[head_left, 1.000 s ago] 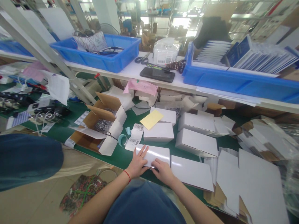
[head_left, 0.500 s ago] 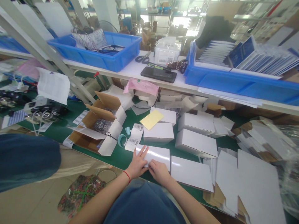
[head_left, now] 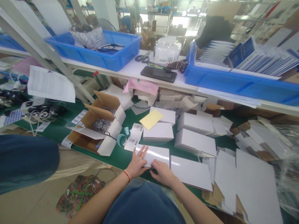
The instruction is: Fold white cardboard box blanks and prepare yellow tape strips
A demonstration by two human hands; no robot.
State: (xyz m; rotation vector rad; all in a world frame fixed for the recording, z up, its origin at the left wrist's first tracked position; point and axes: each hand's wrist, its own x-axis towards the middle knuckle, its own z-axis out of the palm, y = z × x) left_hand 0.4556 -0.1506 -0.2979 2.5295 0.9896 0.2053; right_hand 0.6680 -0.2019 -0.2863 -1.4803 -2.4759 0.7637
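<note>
Green bench (head_left: pixel 121 157): both hands (head_left: pixel 138 163) press flat, unclenched, on white box (head_left: pixel 156 154).

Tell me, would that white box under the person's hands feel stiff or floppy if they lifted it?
Probably fairly stiff: the white box keeps flat faces and straight edges under the left hand and right hand. Likely light for its size, since it looks like thin folded card. Its glossy top reflects light, so it might slide easily on the green table.
</note>
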